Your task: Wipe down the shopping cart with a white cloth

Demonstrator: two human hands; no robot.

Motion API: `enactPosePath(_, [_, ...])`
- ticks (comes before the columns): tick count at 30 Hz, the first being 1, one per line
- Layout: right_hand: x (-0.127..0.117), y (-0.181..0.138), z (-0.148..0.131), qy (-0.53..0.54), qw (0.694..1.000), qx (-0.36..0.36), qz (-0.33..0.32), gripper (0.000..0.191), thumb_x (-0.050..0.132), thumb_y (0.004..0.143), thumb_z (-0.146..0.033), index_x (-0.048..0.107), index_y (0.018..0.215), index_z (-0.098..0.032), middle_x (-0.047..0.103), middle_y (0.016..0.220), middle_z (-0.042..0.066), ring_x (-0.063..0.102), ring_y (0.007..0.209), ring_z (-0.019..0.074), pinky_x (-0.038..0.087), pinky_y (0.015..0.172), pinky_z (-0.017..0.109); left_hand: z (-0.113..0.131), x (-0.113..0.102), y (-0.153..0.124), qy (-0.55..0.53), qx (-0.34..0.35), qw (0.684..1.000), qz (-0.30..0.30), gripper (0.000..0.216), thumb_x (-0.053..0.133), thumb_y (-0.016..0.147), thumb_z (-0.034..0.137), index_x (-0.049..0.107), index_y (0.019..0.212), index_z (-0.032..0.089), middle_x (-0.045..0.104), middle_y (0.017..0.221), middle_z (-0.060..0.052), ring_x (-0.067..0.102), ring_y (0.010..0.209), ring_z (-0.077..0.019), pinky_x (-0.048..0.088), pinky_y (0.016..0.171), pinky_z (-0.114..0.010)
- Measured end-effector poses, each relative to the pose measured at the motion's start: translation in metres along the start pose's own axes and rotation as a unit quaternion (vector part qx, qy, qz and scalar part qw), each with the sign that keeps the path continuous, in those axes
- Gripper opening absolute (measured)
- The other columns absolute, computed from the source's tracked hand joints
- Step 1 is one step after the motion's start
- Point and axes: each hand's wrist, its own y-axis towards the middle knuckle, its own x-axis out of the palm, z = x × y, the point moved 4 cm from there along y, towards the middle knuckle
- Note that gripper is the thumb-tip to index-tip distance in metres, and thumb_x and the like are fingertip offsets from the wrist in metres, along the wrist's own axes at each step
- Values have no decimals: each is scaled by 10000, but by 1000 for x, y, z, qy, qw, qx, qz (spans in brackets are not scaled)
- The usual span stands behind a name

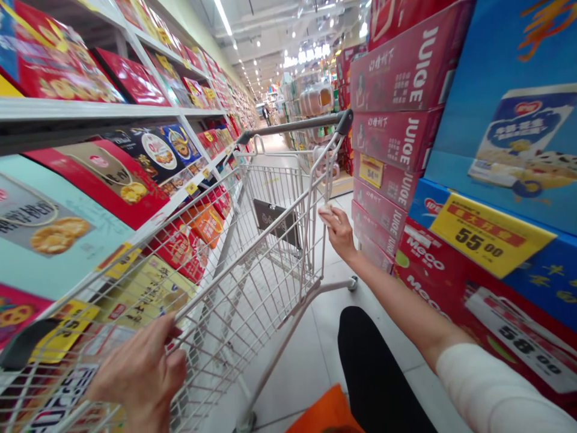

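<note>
An empty metal wire shopping cart (252,264) stands tilted across my view, its grey handle bar (297,125) at the far end. My left hand (144,367) is closed around the cart's near top rim at the lower left. Farther off, my right hand (339,231) reaches forward with its fingers pressed together at an upright wire on the cart's handle-end side. Something pale shows at those fingertips, too small to name. A dark panel (277,221) hangs inside the basket near the handle end.
Shelves (90,111) of boxed biscuits line the left side. Close on the right rise stacked pink cartons (387,138), a blue carton (509,132) and yellow price signs (491,234). A cart wheel (354,282) rests on the tiled floor (311,355). A distant person (265,113) stands down the aisle.
</note>
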Motion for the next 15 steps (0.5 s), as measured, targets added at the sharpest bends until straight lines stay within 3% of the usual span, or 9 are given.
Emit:
enactPosePath(3, [8, -62, 5, 14, 999, 13, -39, 400, 440, 940, -112, 655, 1242, -262, 614, 1226, 92, 574, 1201, 208, 515, 1041, 403, 1, 0, 1, 3, -6, 1000, -1, 589, 72, 958, 594, 499, 813, 216, 607, 615, -14, 541, 508, -172, 317, 524, -275])
enactPosePath(6, [7, -86, 8, 32, 995, 24, -87, 409, 445, 938, -101, 642, 1261, -256, 635, 1219, 83, 590, 1200, 194, 520, 1047, 394, 3, -1, 4, 4, -10, 1000, 7, 603, 51, 960, 587, 495, 787, 217, 605, 606, -20, 544, 508, -181, 316, 517, -273])
enactPosePath(9, [0, -61, 9, 31, 995, 30, -88, 397, 453, 941, -116, 647, 1252, -268, 634, 1220, 81, 588, 1207, 196, 511, 1058, 398, 4, -1, 6, 2, -4, 1000, 10, 613, 41, 959, 594, 489, 771, 219, 596, 596, -18, 533, 498, -180, 312, 519, -278])
enactPosePath(12, [-4, -23, 7, 22, 998, 35, -39, 396, 471, 934, -128, 637, 1265, -269, 596, 1264, 91, 573, 1224, 203, 499, 1069, 389, 4, 0, 5, 1, -9, 1000, -2, 653, 18, 939, 641, 489, 768, 221, 596, 604, -21, 527, 501, -186, 304, 520, -285])
enactPosePath(15, [0, -20, 3, 12, 999, 38, -25, 392, 476, 919, -114, 657, 1232, -265, 588, 1234, 95, 575, 1209, 204, 514, 1042, 364, 4, 0, 5, 5, -25, 1000, -6, 681, -6, 925, 662, 488, 761, 222, 600, 608, -30, 529, 512, -196, 306, 525, -292])
